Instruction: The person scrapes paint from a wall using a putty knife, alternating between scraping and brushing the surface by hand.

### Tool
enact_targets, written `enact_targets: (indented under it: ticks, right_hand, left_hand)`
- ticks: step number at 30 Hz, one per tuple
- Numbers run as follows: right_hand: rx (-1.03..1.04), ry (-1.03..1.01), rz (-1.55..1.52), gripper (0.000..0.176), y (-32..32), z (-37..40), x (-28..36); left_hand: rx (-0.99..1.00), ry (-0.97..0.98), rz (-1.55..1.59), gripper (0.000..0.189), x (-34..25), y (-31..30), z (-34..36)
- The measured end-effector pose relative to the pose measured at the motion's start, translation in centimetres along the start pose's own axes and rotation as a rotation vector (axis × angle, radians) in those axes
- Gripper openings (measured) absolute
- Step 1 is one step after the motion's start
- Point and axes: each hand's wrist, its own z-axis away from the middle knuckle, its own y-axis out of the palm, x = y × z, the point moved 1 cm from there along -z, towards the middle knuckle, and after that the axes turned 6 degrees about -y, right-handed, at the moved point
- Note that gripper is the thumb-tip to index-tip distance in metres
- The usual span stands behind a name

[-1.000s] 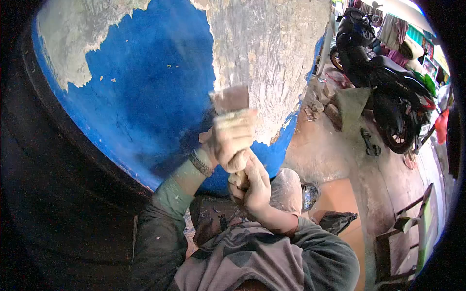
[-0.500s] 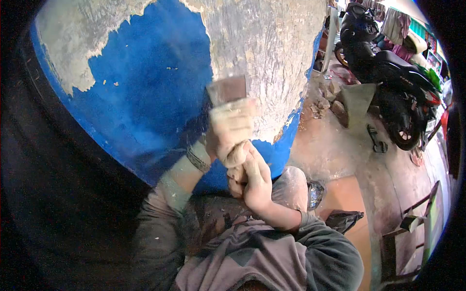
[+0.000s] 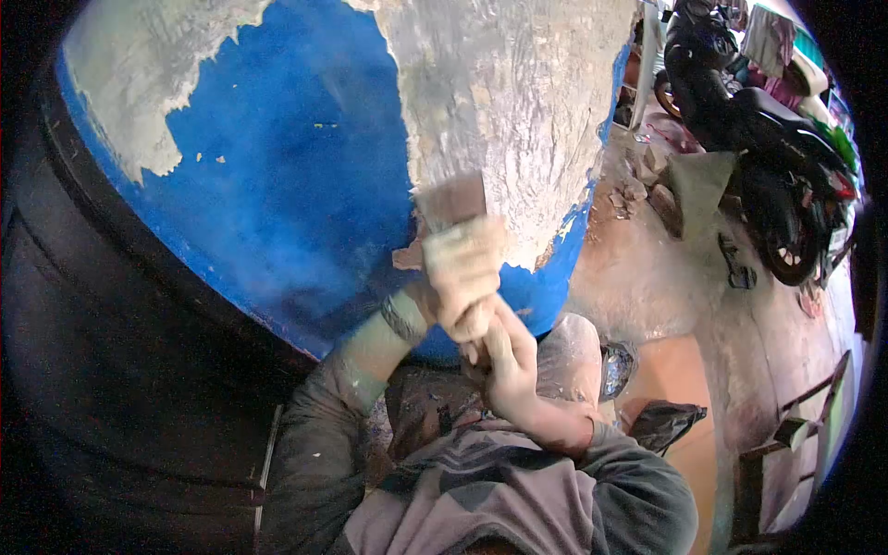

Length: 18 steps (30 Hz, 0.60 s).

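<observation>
A large curved blue surface (image 3: 287, 157), like a drum or tank, fills the upper middle. A pale, cracked, peeling coating (image 3: 527, 120) covers its right side and upper left, with ragged edges around the bare blue. My left hand (image 3: 462, 273), dusty and with a band at the wrist, is closed around a wide-bladed scraper (image 3: 453, 200). The blade lies against the coating near its boundary with the blue and is blurred. Just below, my right hand (image 3: 509, 356) is wrapped around the lower end of the scraper's handle, which the fingers mostly hide.
A black ribbed surface (image 3: 120, 351) stands close on the left. To the right are a parked motorcycle (image 3: 768, 139), rubble (image 3: 634, 190), a sandal (image 3: 736, 261) and a wooden frame (image 3: 786, 444). A black plastic bag (image 3: 661, 421) lies beside my knee.
Both hands and the scraper have moved down and slightly right along the surface. A loose brownish flake now shows left of the blade. The view has shifted a little.
</observation>
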Motion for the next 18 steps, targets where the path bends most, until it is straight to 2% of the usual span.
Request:
enact_targets:
  ticks: [2,4,7,8,9,10,13,14,18]
  right_hand:
    - [-0.032,0.082,-0.037,0.038,1.2,-2.2,2.4]
    - [-0.056,0.081,-0.06,0.039,2.0,-2.6,3.4]
    - [-0.034,0.108,0.003,0.041,1.1,-1.4,2.8]
    - [-0.012,-0.002,0.038,0.041,0.4,-0.4,1.1]
    - [0.011,-0.116,0.069,0.04,-0.1,0.5,-0.3]
    - [-0.033,0.03,-0.008,0.039,-0.4,1.4,-0.4]
    - [-0.021,0.08,-0.136,0.038,-1.7,1.6,-2.0]
    - [0.027,0.163,-0.226,0.042,-2.1,1.6,-1.5]
    - [0.053,0.234,-0.365,0.044,-2.5,1.4,-0.8]
  left_hand:
    - [-0.002,0.053,-0.018,0.025,1.7,-1.7,-3.3]
    - [-0.037,0.112,-0.051,0.027,2.0,-2.3,-4.7]
    - [-0.023,0.031,-0.05,0.027,0.9,-1.2,-2.4]
    - [-0.054,0.0,0.006,0.023,0.2,-0.4,-1.3]
    - [0.0,-0.01,0.037,0.023,-0.3,0.1,-0.1]
    - [0.002,-0.01,0.049,0.023,-0.4,0.6,0.6]
    - [0.023,-0.023,0.047,0.024,-0.4,0.8,0.9]
    - [0.038,-0.023,0.036,0.025,-0.5,0.8,0.8]
    - [0.08,-0.082,0.023,0.026,-0.5,0.6,1.3]
